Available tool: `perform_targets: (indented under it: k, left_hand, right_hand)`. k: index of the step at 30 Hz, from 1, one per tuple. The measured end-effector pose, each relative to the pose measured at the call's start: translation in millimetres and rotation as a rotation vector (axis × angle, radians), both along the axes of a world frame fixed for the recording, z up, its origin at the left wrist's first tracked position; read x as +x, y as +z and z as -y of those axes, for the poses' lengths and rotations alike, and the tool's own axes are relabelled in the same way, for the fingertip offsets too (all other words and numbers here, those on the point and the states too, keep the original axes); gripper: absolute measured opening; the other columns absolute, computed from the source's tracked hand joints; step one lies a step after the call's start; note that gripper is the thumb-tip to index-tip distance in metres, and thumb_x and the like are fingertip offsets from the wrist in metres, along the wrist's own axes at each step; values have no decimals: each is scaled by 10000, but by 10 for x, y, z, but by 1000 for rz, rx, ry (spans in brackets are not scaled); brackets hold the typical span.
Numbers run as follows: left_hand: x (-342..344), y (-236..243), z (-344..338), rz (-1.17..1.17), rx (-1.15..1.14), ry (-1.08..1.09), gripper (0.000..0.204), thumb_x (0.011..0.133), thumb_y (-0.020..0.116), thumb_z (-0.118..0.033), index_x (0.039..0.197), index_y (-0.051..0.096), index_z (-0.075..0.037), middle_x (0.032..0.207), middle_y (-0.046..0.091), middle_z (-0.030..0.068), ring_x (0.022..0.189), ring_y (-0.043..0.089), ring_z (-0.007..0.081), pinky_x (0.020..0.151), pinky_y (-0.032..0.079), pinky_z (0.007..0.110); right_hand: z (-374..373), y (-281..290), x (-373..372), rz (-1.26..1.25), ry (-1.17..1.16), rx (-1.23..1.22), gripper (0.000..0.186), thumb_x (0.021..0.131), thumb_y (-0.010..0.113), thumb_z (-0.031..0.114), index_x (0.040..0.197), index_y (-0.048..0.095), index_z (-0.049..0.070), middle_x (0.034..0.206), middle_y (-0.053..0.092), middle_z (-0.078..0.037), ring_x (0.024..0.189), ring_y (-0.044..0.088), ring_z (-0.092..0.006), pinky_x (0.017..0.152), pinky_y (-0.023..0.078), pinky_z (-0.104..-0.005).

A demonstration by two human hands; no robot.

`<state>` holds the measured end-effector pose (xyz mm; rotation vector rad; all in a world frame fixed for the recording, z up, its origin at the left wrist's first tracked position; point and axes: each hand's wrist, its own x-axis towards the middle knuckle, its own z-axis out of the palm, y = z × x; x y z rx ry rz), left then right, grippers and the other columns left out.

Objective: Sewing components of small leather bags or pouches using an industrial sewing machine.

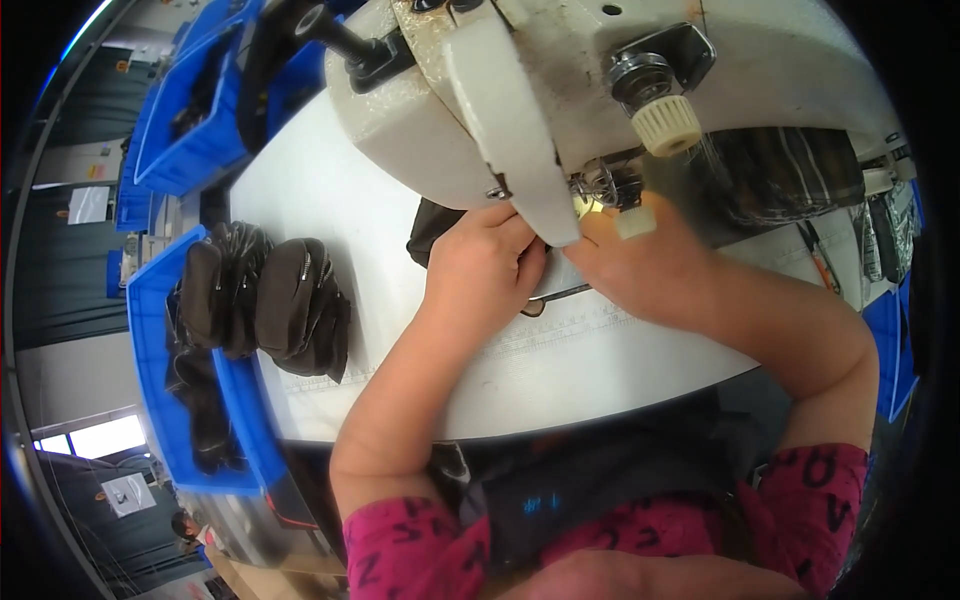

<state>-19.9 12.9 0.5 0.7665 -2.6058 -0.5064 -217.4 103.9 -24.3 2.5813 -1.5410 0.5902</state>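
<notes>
Both of my hands work close together at the head of a white sewing machine [520,120]. A black fabric piece [430,228] lies partly under my left hand [480,262], whose fingers are bent and closed on it. My right hand [640,262] is curled in on the other side of the needle area, gripping the same work; its fingertips are partly hidden behind the machine. A thin dark strip with a small loop [535,308] shows between the hands on the white table top [560,385]. The machine hides the needle and most of the piece.
Stacked black zippered pouches [295,300] sit at the table's left edge, beside a blue bin [250,425] with dark pieces. More blue bins [190,150] stand at the far left. Dark striped material [785,175] and a slim red-and-black tool [822,262] lie on the right.
</notes>
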Motion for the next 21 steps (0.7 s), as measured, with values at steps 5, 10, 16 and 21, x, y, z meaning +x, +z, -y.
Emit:
perform_targets:
  k: [5, 10, 16, 21]
  left_hand:
    - [-24, -33, -45, -22, -48, 25, 261, 869, 710, -45, 1124, 765, -53, 1071, 738, 103, 877, 721, 312, 750, 583, 386]
    - [-24, -27, -69, -39, -42, 47, 211, 841, 710, -79, 1047, 745, -48, 1106, 724, 71, 963, 703, 293, 777, 592, 388]
    - [-25, -72, -66, -114, -65, 73, 229, 861, 694, -106, 1078, 757, -68, 1127, 709, 66, 987, 696, 281, 809, 577, 384]
    - [-105, -206, -105, -192, -93, 133, 199, 880, 670, -106, 1056, 763, -92, 1056, 707, 53, 963, 696, 272, 801, 564, 367]
  right_hand:
    - [3, 35, 2, -52, -37, -66, 363, 775, 680, 80, 1131, 706, 13, 687, 656, -87, 649, 678, -288, 607, 529, -408]
    - [4, 51, 27, -65, -80, -111, 293, 777, 689, 93, 1063, 704, 33, 692, 651, -75, 644, 672, -269, 605, 522, -401]
    - [17, 8, 83, -46, -95, -164, 136, 801, 701, 124, 929, 678, 86, 738, 643, -51, 665, 666, -243, 610, 502, -405]
    - [57, -131, 83, 23, -85, -175, 100, 861, 695, 178, 894, 673, 87, 756, 651, -49, 700, 675, -259, 640, 507, -414]
